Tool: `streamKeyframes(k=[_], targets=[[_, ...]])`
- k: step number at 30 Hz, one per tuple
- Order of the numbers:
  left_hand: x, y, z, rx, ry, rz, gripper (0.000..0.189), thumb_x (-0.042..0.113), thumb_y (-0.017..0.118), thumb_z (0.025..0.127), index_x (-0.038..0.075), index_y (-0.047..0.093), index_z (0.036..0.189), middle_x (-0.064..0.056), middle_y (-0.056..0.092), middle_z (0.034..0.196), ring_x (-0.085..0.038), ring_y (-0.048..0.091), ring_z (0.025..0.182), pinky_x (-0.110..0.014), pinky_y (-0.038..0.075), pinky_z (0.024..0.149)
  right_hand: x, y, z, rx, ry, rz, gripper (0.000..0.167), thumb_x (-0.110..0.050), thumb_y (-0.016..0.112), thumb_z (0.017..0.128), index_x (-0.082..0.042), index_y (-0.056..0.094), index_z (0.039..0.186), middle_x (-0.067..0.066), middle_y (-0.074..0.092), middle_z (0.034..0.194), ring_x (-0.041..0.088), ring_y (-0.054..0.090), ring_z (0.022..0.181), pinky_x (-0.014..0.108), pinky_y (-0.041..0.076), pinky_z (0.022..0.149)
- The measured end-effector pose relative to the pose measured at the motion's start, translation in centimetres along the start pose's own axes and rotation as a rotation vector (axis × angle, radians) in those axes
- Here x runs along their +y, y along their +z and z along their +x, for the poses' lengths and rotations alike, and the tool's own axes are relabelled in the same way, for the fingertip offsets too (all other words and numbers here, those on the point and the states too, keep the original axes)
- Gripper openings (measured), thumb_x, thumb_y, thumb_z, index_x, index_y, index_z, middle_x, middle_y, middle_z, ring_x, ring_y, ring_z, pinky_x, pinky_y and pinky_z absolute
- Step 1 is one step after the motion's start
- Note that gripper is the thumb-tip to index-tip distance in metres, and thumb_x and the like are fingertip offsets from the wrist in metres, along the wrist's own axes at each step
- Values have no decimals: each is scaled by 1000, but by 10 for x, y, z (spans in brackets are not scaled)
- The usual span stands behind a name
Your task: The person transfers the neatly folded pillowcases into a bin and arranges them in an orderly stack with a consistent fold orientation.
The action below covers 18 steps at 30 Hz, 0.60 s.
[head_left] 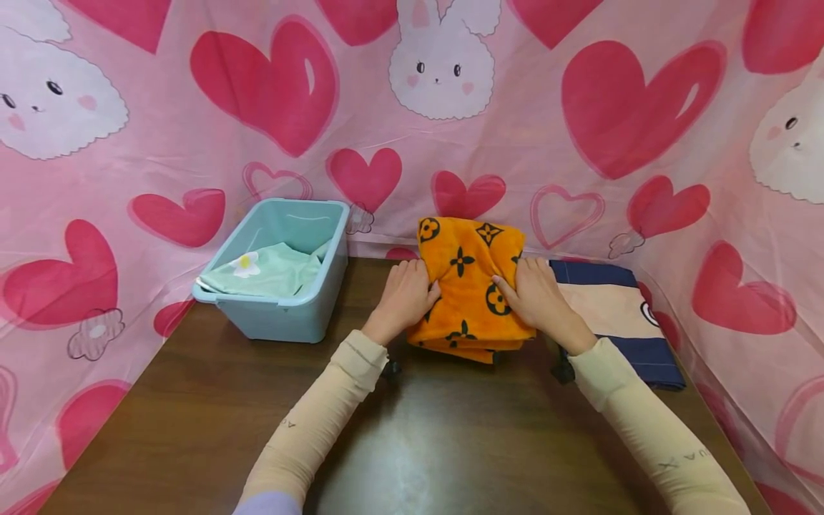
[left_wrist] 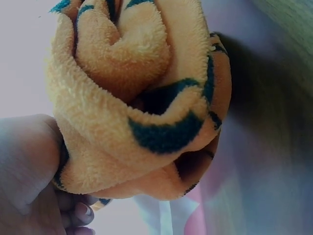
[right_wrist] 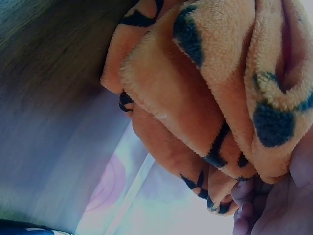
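Across the bottom of the frame lies a dark brown wood-look table [head_left: 412,450]. Both forearms, in cream sleeves [head_left: 322,422], reach up from the lower corners, elbows wide and wrists converging at mid-frame. There, right of centre, the left hand [head_left: 402,295] and right hand [head_left: 537,295] pinch opposite sides of a folded orange plush cloth with black floral motifs [head_left: 473,293], thumbs on the near face, fingers curled behind; gripping both sides probably keeps the layers together. The wrist views are dim, so I cannot tell whether its lower edge touches the table.

A navy-and-beige folded cloth [head_left: 611,307] lies flat at right, seemingly set aside. Left of centre, a pale blue plastic basket [head_left: 277,325] contains a mint-green cloth [head_left: 290,272]. Behind hangs a pink heart-print curtain [head_left: 521,136].
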<state>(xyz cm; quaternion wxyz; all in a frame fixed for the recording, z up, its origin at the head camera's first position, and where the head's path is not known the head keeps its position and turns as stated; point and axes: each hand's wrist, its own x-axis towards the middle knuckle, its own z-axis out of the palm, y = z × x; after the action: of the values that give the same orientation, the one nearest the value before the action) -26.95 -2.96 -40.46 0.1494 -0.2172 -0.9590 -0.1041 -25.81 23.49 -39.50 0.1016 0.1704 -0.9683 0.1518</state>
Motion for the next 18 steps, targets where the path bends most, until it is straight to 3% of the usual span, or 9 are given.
streamKeyframes(k=[8, 18], targets=[[-5, -3, -2, -5, 5, 1, 34, 32, 53, 103, -1, 56, 100, -13, 57, 90, -30, 53, 85, -40, 44, 80, -5, 1, 1, 27, -17, 12, 51, -41, 51, 106, 8, 49, 120, 19, 51, 96, 39, 43, 100, 51, 33, 95], [-10, -5, -5, 0, -7, -1, 34, 33, 53, 103, -1, 56, 100, -13, 58, 91, -30, 53, 86, -41, 44, 81, -10, 3, 4, 0, -18, 46, 56, -42, 48, 106, 9, 45, 127, 20, 52, 99, 40, 45, 105, 53, 31, 103]])
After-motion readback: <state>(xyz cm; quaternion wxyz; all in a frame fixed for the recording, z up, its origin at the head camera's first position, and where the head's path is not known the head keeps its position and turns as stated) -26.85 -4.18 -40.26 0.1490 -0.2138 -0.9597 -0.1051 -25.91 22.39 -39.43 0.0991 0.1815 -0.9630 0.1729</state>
